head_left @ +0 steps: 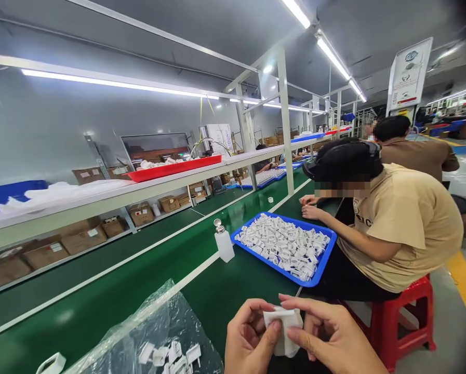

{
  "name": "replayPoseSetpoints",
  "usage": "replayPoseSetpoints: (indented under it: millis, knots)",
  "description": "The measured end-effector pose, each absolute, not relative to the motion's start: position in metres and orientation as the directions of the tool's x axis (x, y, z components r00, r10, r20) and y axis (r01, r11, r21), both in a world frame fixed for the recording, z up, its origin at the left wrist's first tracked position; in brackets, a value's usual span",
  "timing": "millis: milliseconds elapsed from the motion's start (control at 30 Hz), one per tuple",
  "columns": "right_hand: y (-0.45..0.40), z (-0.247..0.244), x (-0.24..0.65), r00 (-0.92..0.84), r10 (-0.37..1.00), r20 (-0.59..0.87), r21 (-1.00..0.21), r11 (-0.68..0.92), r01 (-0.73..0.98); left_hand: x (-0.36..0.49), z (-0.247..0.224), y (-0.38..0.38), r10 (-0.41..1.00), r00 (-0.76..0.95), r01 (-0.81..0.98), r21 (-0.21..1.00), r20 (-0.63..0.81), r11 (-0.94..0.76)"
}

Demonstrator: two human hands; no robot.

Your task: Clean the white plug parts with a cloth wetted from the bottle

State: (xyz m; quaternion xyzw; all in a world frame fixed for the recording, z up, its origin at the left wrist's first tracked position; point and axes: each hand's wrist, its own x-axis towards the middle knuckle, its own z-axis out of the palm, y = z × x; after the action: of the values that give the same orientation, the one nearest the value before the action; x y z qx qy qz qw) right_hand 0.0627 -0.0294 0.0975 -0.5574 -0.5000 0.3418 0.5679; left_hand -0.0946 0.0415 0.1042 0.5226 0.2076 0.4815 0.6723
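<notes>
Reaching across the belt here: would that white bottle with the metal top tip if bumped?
Probably: the white bottle stands tall and narrow on the smooth green conveyor belt, and its metal top likely makes it top-heavy. Its plastic body looks light, though its fill cannot be seen.

Two hands, the left hand (252, 337) and the right hand (332, 335), hold one white plastic part (283, 330). Ahead of them are one blue tray (267, 264) and one pump bottle (224, 243). Rightward are two seated co-workers (400, 228) and one red stool (396, 317); leftward, one clear plastic bag (186, 322).
</notes>
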Motion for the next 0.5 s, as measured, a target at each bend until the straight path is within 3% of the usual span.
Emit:
replayPoseSetpoints:
  millis: [300, 500]
  knots:
    - [-0.026, 0.099, 0.060, 0.361, 0.849, 0.386, -0.920, 0.322, 0.225, -0.095, 0.115, 0.037, 0.908, 0.372, -0.410, 0.912, 0.191, -0.024]
    - [-0.028, 0.095, 0.060, 0.359, 0.824, 0.440, -0.894, 0.361, 0.265, -0.097, 0.120, 0.035, 0.930, 0.311, -0.436, 0.899, 0.195, -0.043]
